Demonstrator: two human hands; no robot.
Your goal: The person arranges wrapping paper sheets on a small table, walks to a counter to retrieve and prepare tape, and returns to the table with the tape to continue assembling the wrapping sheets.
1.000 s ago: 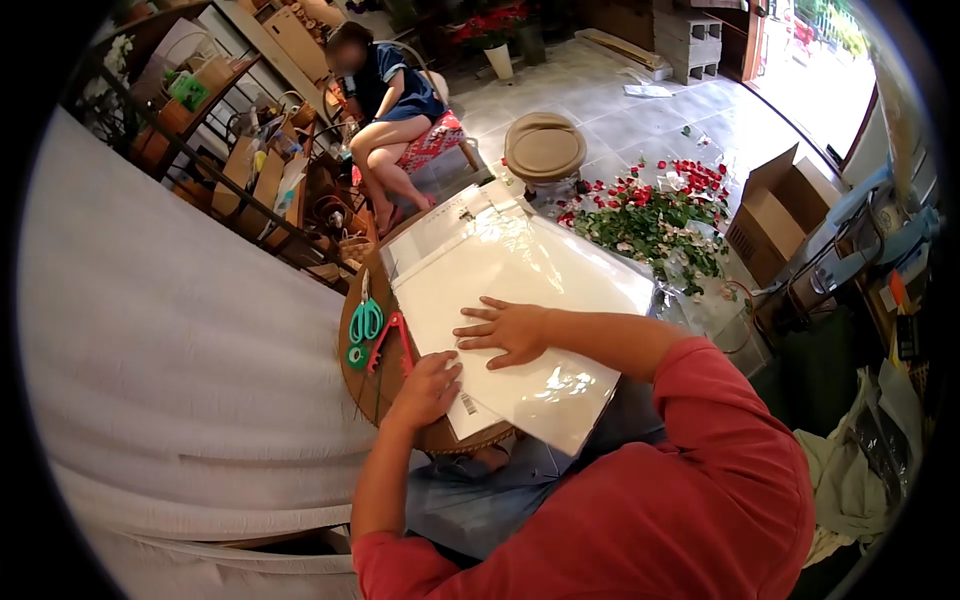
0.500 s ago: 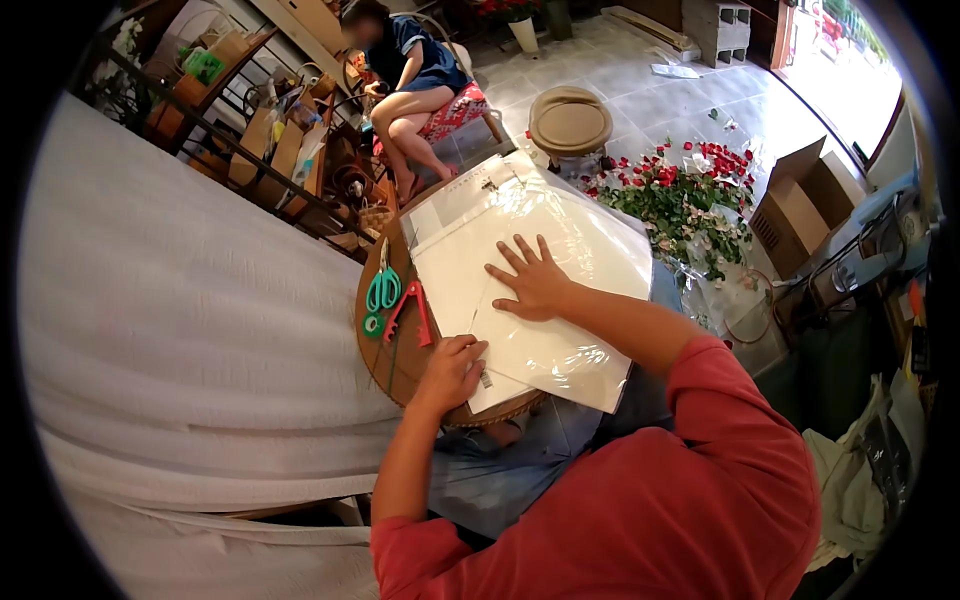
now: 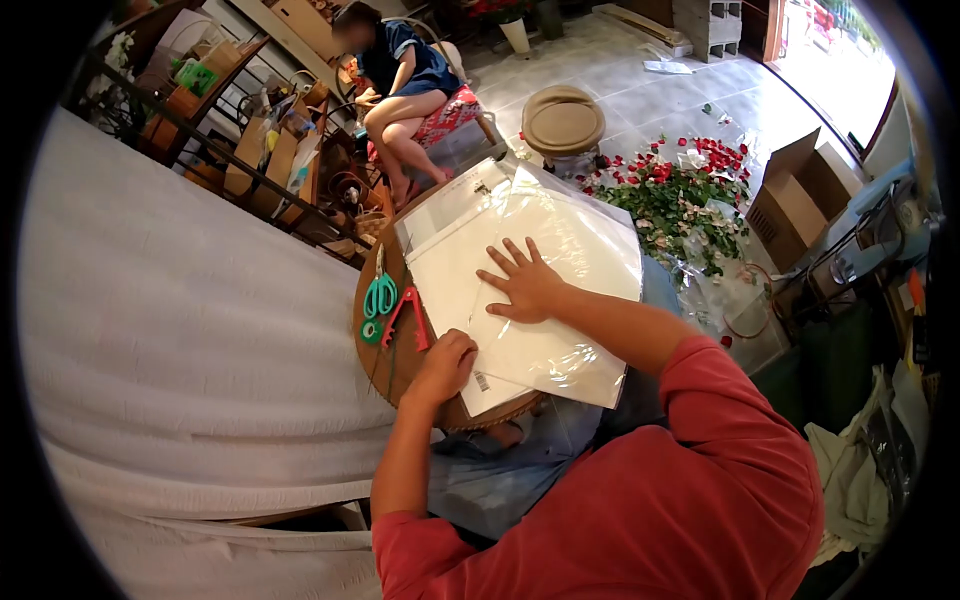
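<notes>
Sheets of white paper (image 3: 570,240) in clear plastic overlap on a round brown table (image 3: 375,260). My right hand (image 3: 525,285) lies flat on the upper sheet, fingers spread. At the left edge of the sheets my left hand (image 3: 446,366) has its fingers bent and closed together; whether they pinch the edge is too small to tell. Beside the sheets on the table's left lie teal-handled scissors (image 3: 380,295), a roll of green tape (image 3: 371,330) and a red tool (image 3: 405,315).
A seated person (image 3: 405,85) is beyond the table. Behind it stands a round tan stool (image 3: 563,120). Red roses (image 3: 690,190) lie on the floor at right, near an open cardboard box (image 3: 800,205). White cloth (image 3: 190,320) hangs at left.
My left hand has shifted slightly left along the sheets' edge, its fingers more curled. My right hand stays flat on the sheet. The whole view has moved a little.
</notes>
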